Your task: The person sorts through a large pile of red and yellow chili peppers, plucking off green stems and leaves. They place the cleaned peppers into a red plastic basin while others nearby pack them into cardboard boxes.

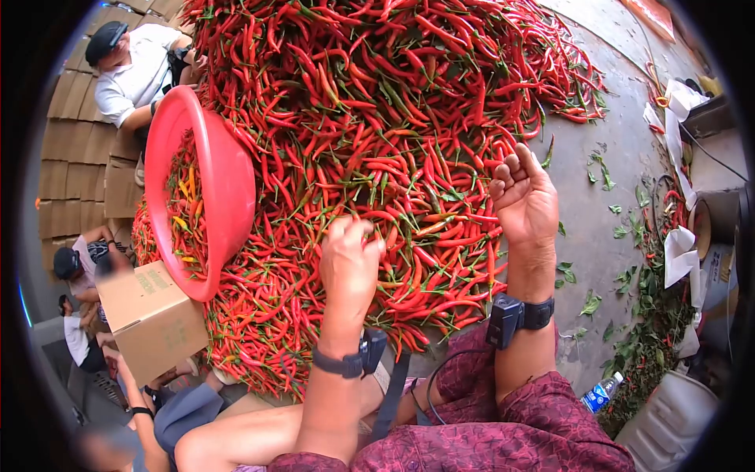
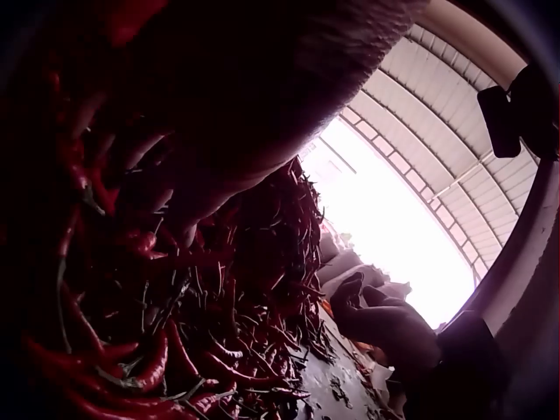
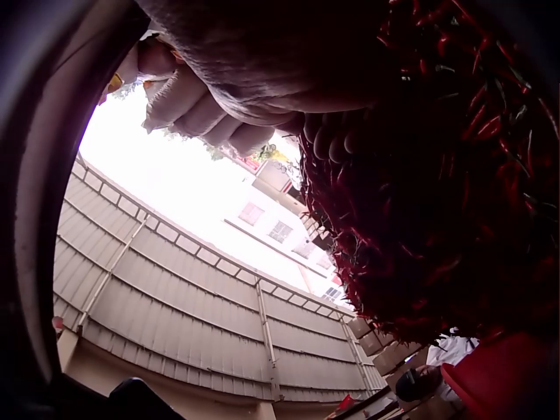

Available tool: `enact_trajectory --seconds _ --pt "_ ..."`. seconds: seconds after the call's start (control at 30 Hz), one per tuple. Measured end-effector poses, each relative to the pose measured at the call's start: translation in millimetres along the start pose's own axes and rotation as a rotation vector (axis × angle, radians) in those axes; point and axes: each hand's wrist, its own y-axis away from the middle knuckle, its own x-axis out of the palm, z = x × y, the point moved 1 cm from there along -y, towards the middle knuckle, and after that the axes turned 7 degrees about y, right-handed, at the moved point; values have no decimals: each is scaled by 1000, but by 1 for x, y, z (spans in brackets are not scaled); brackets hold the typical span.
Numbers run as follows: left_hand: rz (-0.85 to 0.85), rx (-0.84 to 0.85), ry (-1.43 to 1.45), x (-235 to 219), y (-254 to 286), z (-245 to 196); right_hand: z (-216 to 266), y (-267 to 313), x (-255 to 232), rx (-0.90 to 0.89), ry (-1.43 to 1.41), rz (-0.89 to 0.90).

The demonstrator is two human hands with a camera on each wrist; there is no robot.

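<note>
A large heap of red chilli peppers (image 1: 370,165) with green stems spreads in front of me. My left hand (image 1: 350,259) is low over the near part of the heap, back of the hand up and slightly blurred. In the left wrist view its bent fingers (image 2: 188,229) point down, apart, among dark chillies (image 2: 157,359); no chilli shows between them. My right hand (image 1: 525,197) is raised at the heap's right edge, palm turned up and fingers loosely bent, with nothing visible in it.
A red plastic basin (image 1: 236,189) holding mixed chillies leans on the heap's left side, beside a cardboard box (image 1: 161,330). Several people sit at left near stacked cartons (image 1: 75,165). Leaves litter the concrete floor (image 1: 582,220) at right, near a water bottle (image 1: 602,393) and a plastic jerrycan (image 1: 668,421).
</note>
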Motion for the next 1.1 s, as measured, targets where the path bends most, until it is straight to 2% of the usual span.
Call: enact_trajectory --seconds 0.07,0.13,0.2,0.27,0.37,0.5,0.53,0.6,0.67,0.73,0.8,0.87,0.9,0.93,1.0,1.03,1.07,1.1 --pt "-127 79 -5 11 -32 -12 -3 -2 1 31 -3 -2" --pt "-133 259 25 36 -62 -9 -6 -2 0 48 18 -30" --pt "11 277 -137 67 -80 9 -3 -4 -2 30 14 -29" --pt "-1 280 -210 74 -90 13 1 -2 -2 -1 5 -48" --pt "-40 315 23 63 -91 18 2 -2 -4 -7 -24 -29" --pt "-41 -18 696 40 -79 11 -3 -5 -2 21 -1 -54" --pt "82 -224 875 33 -73 13 -6 -5 -1 27 7 -61" --pt "90 -259 1037 25 -66 14 -8 -5 -7 27 3 4" --pt "113 -284 1035 27 -59 26 -9 -8 -10 53 -17 71" --pt "74 -343 1010 15 -48 16 -5 -9 -11 16 7 217" --pt "27 -229 953 12 -39 22 -5 -13 -20 15 -10 172" --pt "8 -239 738 -12 -30 10 -3 -9 -14 28 16 96" --pt "-102 -209 789 -20 -28 6 -5 -7 -7 23 33 33" --pt "-255 -69 818 -29 -29 3 -8 -7 -4 39 36 30" --pt "-487 42 660 -62 -28 13 -11 -7 -6 58 46 2" --pt "-669 90 791 -88 -31 9 -12 -6 -4 64 47 3" --pt "-817 128 694 -121 -33 10 -13 -7 -4 51 49 -2" --pt "-898 83 772 -151 -35 15 -15 -10 -4 57 27 82"
